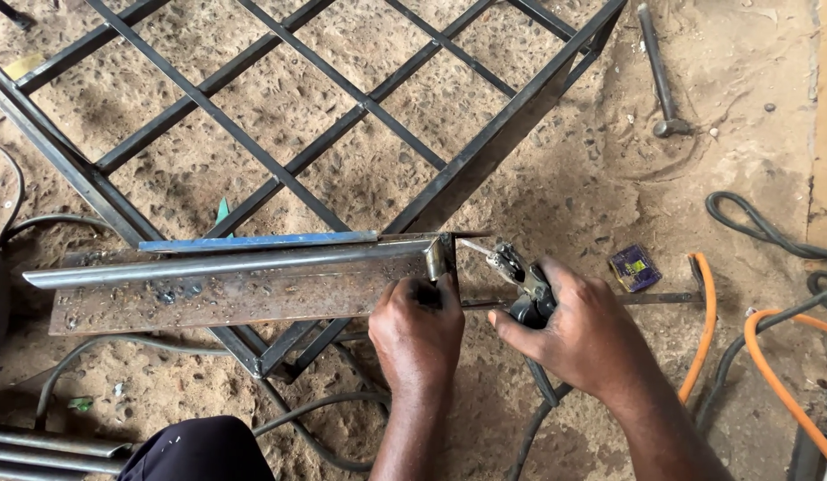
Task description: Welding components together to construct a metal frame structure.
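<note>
The left hand (417,331) is pressing down on the right end of a rusty steel plate (218,298), its fingers curled closed over the plate's edge and touching a small upright metal piece (436,259) standing at that corner. The right hand (581,334) is sitting just beside it at 3 o'clock, wrapped tightly around the black grip of an electrode holder (520,278), whose metal clamp is pointing toward 10 o'clock. A thin welding rod (474,247) is sticking out of the clamp, its tip reaching close to the upright piece; whether it is touching cannot be told.

The plate is lying flat on the sandy floor (556,178), stretching away toward 9 o'clock from the hands. A round steel pipe (227,264) is resting along its upper edge, and a blue flat bar (258,240) is lying just above the pipe. Beyond them, toward 12 o'clock, a black lattice frame (342,85) of crossed square bars is spreading over the floor, with one corner passing under the plate.

A hammer (658,71) is lying well apart at 1 o'clock. A small blue packet (634,268) is sitting near the right hand at 3 o'clock, beside an orange hose (705,321) and dark cables (761,227) curling at the right edge. A black cable (543,383) is trailing down from the holder toward 6 o'clock.
</note>
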